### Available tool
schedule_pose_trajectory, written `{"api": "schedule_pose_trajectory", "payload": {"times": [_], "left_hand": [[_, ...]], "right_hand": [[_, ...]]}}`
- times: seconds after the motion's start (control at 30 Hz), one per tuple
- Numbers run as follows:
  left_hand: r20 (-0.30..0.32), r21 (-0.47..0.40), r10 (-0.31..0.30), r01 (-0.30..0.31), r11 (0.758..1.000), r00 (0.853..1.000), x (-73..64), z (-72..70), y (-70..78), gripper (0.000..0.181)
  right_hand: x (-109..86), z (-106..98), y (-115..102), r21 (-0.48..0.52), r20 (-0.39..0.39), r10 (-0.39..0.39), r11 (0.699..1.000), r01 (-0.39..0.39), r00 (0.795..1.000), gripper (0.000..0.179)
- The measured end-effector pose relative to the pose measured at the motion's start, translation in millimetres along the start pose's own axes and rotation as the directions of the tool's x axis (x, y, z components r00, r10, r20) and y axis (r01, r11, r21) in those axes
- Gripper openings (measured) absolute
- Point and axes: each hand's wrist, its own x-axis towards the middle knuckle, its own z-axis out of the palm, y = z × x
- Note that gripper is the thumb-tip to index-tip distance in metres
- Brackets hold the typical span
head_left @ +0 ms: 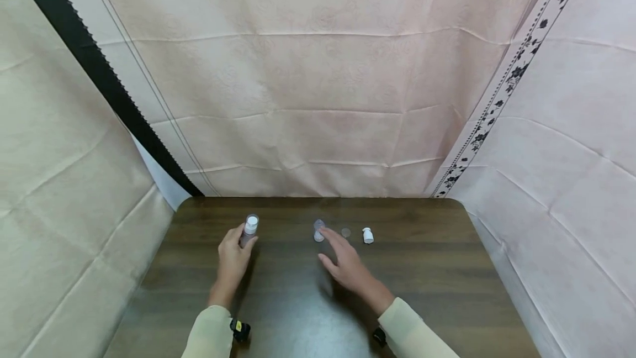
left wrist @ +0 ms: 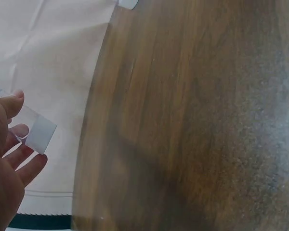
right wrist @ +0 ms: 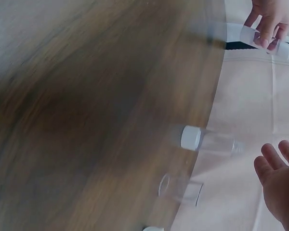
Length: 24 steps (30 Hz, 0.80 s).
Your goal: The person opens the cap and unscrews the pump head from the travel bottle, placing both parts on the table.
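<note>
My left hand [head_left: 234, 258] grips a small clear bottle [head_left: 250, 226] with a white top, raised over the left side of the table. In the left wrist view, fingers and thumb wrap this bottle, and its white end [left wrist: 40, 134] sticks out past them. My right hand [head_left: 349, 268] is by a second clear bottle [right wrist: 216, 142], which stands upright with a white base and a bare threaded neck. Its fingers are loosely spread and hold nothing. Beyond that bottle stand a clear cap [right wrist: 181, 190] and a white pump top [head_left: 367, 235].
The brown wooden table [head_left: 278, 303] has rounded far corners. Pale cloth [head_left: 318, 148] hangs behind it and at both sides, with a dark green band [head_left: 104, 79] at left and a floral border [head_left: 517, 73] at right.
</note>
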Motion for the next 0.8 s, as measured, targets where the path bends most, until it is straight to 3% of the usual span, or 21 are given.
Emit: {"api": "schedule_pose_trajectory", "payload": {"times": [0.37,0.57,0.8], "left_hand": [[0.070,0.068,0.152,-0.157,0.985,0.986,-6.0,9.1,24.9,0.050],[0.127,0.087,0.233,-0.245,0.966,0.964,-8.8,13.8,37.6,0.053],[0.195,0.122,0.322,-0.349,0.929,0.927,-15.9,18.9,47.9,0.057]], "right_hand": [[-19.4,-24.3,12.7,-0.041,-0.049,0.015,0.999,-0.017,0.999,0.060],[-21.4,-30.7,17.6,-0.040,-0.077,-0.010,0.999,0.007,0.997,0.061],[-25.3,-38.0,22.0,-0.026,-0.068,0.051,0.998,-0.053,0.996,0.059]]}}
